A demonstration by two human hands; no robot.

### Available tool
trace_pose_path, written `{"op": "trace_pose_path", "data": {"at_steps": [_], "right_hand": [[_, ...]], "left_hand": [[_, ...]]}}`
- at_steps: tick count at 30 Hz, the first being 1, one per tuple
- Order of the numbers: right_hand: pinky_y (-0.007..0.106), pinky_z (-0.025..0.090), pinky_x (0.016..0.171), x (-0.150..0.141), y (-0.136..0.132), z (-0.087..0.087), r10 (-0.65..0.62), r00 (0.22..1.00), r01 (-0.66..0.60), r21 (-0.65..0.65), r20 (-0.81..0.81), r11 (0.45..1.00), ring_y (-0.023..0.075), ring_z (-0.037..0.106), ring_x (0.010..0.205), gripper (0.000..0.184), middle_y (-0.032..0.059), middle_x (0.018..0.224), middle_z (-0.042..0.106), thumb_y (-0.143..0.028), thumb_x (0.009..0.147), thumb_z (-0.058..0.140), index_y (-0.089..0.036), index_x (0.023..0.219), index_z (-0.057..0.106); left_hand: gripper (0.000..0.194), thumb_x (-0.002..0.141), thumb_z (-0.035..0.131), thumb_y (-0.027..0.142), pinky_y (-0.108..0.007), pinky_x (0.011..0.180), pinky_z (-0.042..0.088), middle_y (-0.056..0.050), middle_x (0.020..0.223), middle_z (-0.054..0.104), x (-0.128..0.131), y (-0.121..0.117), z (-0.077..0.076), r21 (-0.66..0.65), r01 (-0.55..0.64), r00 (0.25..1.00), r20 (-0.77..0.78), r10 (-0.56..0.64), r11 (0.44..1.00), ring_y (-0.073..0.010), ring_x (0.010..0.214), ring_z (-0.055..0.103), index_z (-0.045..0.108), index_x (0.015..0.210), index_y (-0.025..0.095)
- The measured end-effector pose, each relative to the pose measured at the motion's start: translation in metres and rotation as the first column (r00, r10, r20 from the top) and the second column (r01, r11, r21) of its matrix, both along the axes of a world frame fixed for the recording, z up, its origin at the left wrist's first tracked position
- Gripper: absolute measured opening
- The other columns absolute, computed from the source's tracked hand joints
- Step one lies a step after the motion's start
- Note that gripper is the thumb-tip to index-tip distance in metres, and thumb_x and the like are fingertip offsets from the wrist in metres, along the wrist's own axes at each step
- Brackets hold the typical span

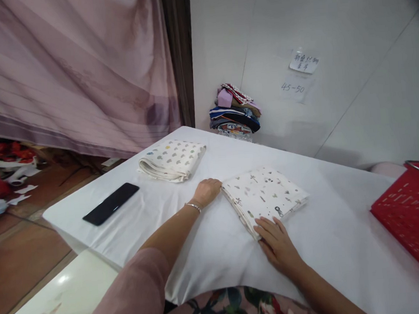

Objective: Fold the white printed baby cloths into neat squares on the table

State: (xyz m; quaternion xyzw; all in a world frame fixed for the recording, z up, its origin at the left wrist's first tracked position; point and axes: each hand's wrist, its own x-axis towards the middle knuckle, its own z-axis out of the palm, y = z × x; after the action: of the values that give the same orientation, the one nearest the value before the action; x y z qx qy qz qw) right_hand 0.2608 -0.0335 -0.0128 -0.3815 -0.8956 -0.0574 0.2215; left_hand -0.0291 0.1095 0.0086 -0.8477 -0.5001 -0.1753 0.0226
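Note:
A folded white cloth (265, 191) with small animal and plant prints lies on the white-covered table in front of me. My left hand (208, 191), a bracelet at its wrist, is closed at the cloth's left corner; its fingertips are partly hidden. At the near corner, my right hand (279, 246) rests with fingers stretched out over the top of the fabric and the thumb by its edge. Farther left is a second folded cloth (175, 159), white with grey prints, touched by neither hand.
A black phone-like slab (111, 204) lies on the table (332, 244) at left. A red plastic basket (413, 218) stands at the right edge. Behind the table, a pile of folded clothes (234, 114) is against the wall. A pink curtain (79, 65) hangs at left.

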Motion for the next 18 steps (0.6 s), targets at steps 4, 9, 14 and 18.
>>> {"op": "trace_pose_path", "data": {"at_steps": [4,9,14,18], "right_hand": [[0.050,0.028,0.105,0.000,0.000,0.000,0.005,1.000,-0.005,-0.001,-0.005,1.000,0.0233,0.043,0.125,0.039,0.0096,0.130,0.053,-0.017,0.086,0.044,-0.022,0.124,0.050],[0.050,0.028,0.105,0.000,0.001,-0.001,0.003,1.000,-0.003,0.000,-0.003,1.000,0.0230,0.042,0.125,0.039,0.0096,0.130,0.053,-0.017,0.086,0.044,-0.021,0.124,0.050],[0.050,0.028,0.105,0.000,0.000,-0.001,0.000,1.000,0.000,0.004,-0.009,1.000,0.0228,0.043,0.125,0.039,0.0095,0.129,0.053,-0.017,0.086,0.044,-0.022,0.124,0.051],[0.049,0.028,0.106,0.000,0.000,0.000,0.000,1.000,0.000,0.016,-0.012,1.000,0.0224,0.043,0.124,0.039,0.0089,0.129,0.054,-0.018,0.086,0.045,-0.022,0.125,0.051]], "left_hand": [[0.026,0.089,0.037,0.021,-0.032,0.081,0.045,-0.007,0.103,0.064,-0.001,0.000,-0.002,-0.050,0.012,0.997,0.076,-0.008,0.999,-0.0189,0.096,0.058,0.060,0.101,0.020],[0.031,0.082,0.045,0.021,-0.031,0.086,0.045,-0.005,0.112,0.062,-0.003,-0.002,0.001,-0.118,0.027,0.993,0.113,-0.014,0.993,-0.0189,0.102,0.056,0.058,0.110,0.021],[0.025,0.085,0.043,0.023,-0.031,0.085,0.045,-0.005,0.107,0.065,0.001,-0.001,0.006,-0.156,-0.011,0.994,0.106,0.028,0.988,-0.0188,0.100,0.057,0.062,0.102,0.021],[0.022,0.086,0.042,0.021,-0.030,0.082,0.045,-0.006,0.100,0.066,0.008,0.000,0.007,-0.161,-0.073,0.991,0.102,0.090,0.984,-0.0189,0.095,0.058,0.063,0.095,0.020]]}}
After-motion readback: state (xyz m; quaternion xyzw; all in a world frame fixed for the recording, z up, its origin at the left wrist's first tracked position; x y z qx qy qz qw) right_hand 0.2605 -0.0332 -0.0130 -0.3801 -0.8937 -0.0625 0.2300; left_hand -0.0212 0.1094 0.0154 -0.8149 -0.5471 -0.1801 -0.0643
